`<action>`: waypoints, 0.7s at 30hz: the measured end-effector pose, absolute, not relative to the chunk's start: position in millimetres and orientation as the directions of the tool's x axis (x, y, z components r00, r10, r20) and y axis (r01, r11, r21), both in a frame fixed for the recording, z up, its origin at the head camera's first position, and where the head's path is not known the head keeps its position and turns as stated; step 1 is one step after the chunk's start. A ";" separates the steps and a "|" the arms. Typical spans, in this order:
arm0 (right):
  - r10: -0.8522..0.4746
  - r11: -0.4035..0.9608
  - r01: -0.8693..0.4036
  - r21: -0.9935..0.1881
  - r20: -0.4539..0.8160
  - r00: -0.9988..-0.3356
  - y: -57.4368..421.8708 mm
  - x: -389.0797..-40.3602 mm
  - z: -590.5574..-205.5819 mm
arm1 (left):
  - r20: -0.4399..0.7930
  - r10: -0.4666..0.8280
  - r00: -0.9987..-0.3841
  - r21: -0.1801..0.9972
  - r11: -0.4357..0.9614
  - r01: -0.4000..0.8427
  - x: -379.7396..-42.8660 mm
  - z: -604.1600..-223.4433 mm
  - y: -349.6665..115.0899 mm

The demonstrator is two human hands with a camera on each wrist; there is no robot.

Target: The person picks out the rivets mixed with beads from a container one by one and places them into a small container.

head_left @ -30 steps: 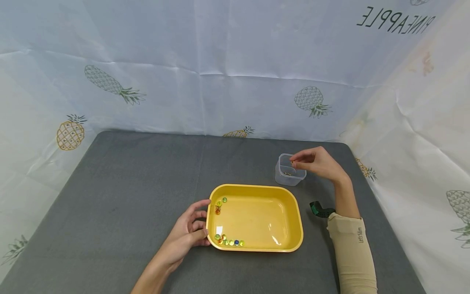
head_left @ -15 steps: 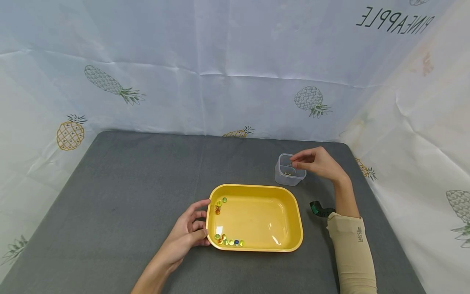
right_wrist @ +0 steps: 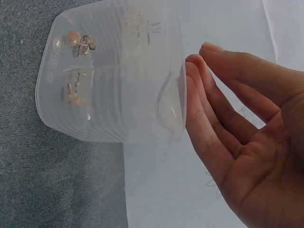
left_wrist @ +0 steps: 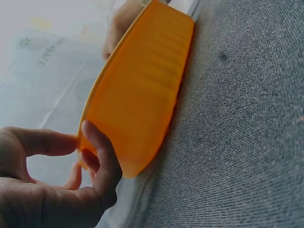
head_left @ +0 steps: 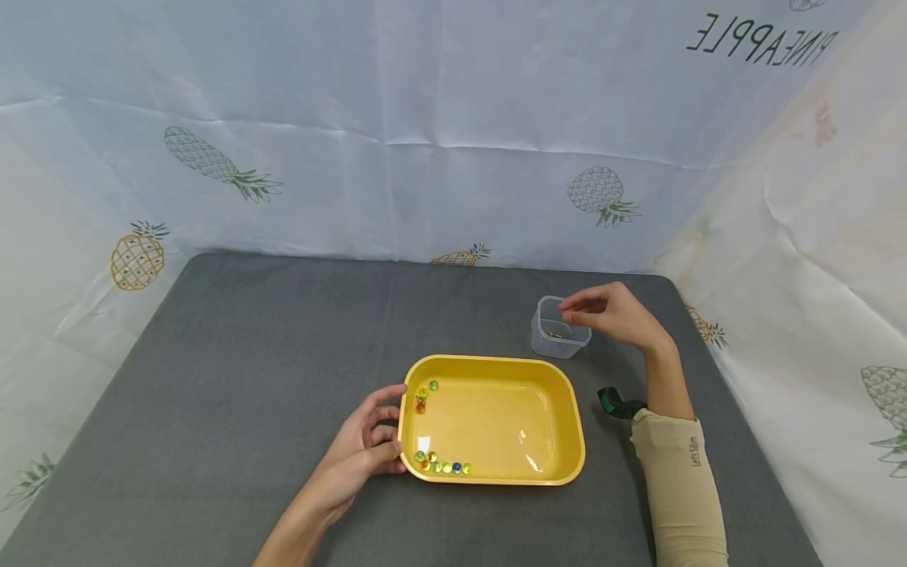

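My left hand (head_left: 360,442) grips the left end of a yellow tray (head_left: 496,479), its fingers and thumb against the end wall and rim. Inside the tray lie glass marbles (head_left: 457,468) in green, yellow, orange and blue, gathered along the left and near edges. Over the rim of a clear plastic box (head_left: 542,340) hovers my right hand (head_left: 611,315), thumb and fingers loosely bent. Nothing shows between its fingertips in the right wrist view. Through the box wall I see a divider and small metal pieces (right_wrist: 86,46) in both compartments; their exact kind is unclear.
A grey cloth covers the table (head_left: 269,378). Pineapple-print curtains (head_left: 453,102) stand behind it and along both sides. A black and green wrist strap (head_left: 618,405) sticks out beside the right forearm, near the tray's right end.
A small golden piece between my right fingertips a second ago is gone from them; half a second ago a small silvery shape showed just below them. Left hand, tray and marbles stay put.
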State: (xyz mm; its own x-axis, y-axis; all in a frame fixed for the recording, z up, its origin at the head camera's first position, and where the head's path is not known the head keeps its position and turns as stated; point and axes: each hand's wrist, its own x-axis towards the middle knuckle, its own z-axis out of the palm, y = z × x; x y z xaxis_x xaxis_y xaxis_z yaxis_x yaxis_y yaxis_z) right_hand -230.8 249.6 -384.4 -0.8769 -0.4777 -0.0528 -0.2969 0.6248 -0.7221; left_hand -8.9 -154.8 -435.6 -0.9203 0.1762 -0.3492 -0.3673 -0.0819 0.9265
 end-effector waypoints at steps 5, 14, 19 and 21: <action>-0.481 0.622 -0.305 -0.721 -0.045 -0.876 246.9 -230.2 -382.7 | -0.344 0.175 -0.923 0.929 -0.082 -0.362 -8.7 -435.2 -154.7; -0.506 0.605 -0.328 -0.726 -0.032 -0.862 237.5 -228.0 -375.1 | -0.349 0.173 -0.921 0.927 -0.082 -0.367 -8.8 -434.2 -154.2; -0.528 0.591 -0.361 -0.721 -0.008 -0.849 227.0 -224.9 -367.6 | -0.351 0.175 -0.920 0.925 -0.084 -0.369 -8.9 -434.5 -154.2; -0.539 0.587 -0.371 -0.720 -0.005 -0.842 220.8 -222.6 -363.4 | -0.351 0.175 -0.920 0.926 -0.084 -0.369 -8.9 -434.5 -154.3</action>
State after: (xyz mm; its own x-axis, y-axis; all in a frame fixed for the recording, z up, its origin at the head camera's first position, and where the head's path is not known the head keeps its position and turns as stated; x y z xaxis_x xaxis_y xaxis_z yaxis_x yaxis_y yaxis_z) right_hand -222.6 220.8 -363.4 -0.8423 -0.5391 -0.0049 -0.3712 0.5865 -0.7199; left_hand -8.9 -154.3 -434.5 -0.9199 0.1749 -0.3511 -0.3693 -0.0841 0.9255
